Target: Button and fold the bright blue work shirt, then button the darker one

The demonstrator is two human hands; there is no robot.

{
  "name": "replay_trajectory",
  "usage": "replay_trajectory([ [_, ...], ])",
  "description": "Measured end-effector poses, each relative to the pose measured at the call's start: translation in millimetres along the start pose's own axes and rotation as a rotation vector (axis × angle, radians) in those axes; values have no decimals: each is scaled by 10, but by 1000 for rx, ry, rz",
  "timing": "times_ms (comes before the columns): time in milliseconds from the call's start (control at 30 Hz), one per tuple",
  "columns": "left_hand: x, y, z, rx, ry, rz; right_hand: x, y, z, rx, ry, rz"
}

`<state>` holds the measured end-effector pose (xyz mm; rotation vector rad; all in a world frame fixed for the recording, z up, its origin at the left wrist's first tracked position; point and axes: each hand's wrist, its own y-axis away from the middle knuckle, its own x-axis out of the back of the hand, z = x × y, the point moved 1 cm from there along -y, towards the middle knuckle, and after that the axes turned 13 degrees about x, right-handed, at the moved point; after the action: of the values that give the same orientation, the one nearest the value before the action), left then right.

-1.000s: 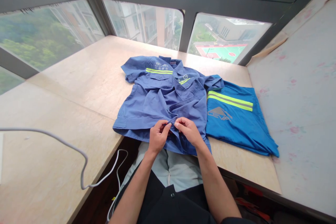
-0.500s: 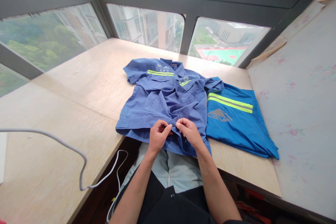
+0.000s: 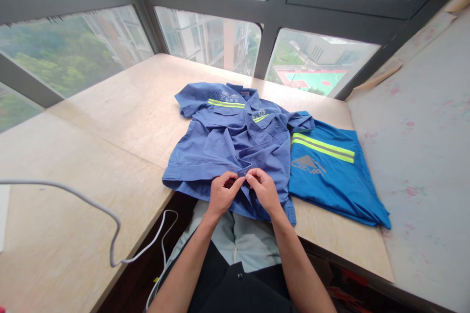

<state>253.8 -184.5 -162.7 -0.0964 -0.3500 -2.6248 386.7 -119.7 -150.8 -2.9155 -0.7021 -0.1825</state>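
A short-sleeved blue work shirt (image 3: 205,142) with yellow-green reflective strips lies front up, collar toward the window. Its bottom hem hangs over the ledge's near edge. My left hand (image 3: 223,193) pinches the front opening at the waistband, thumb and forefinger closed on the cloth. Right beside it, my right hand (image 3: 263,190) grips the other side of the opening the same way. The two thumbs nearly touch. Whatever fastener lies between the fingertips is too small and covered to make out.
A brighter blue folded garment (image 3: 330,186) with a reflective strip lies on the right, partly under the shirt's sleeve. The beige ledge (image 3: 91,142) runs along the windows. A grey cable (image 3: 84,199) crosses its left side and drops over the edge. A papered wall (image 3: 422,166) borders the right.
My hands have drawn slightly closer together, still pinching the shirt's waistband. The left thumb has shifted right toward the right fingertips. The camera view has moved a little.
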Motion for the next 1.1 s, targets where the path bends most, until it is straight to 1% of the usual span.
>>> replay_trajectory([
  [100,26,0,-3,-18,-2,-13,-1,-4,-14,0,3,-17],
  [367,65,-12,-62,21,97,-56,45,-55,-13,-67,-58,-78],
  [500,57,13,-78,-15,48,-12,79,-72,-9,-79,-86,-114],
  [667,28,57,-34,-97,-114,64,93,-75,3,-80,-69,-125],
  [767,1,63,-22,-109,-162,121,84,-90,7,-83,-60,-133],
  [833,-14,56,-23,-98,-173,130,82,-108,-3,-88,-54,-150],
  [967,-10,39,-13,-74,-197,103,93,-143,-41,-105,-27,-190],
  [1100,46,63,40,-70,-173,24,96,-148,-43,-104,-16,-189],
])
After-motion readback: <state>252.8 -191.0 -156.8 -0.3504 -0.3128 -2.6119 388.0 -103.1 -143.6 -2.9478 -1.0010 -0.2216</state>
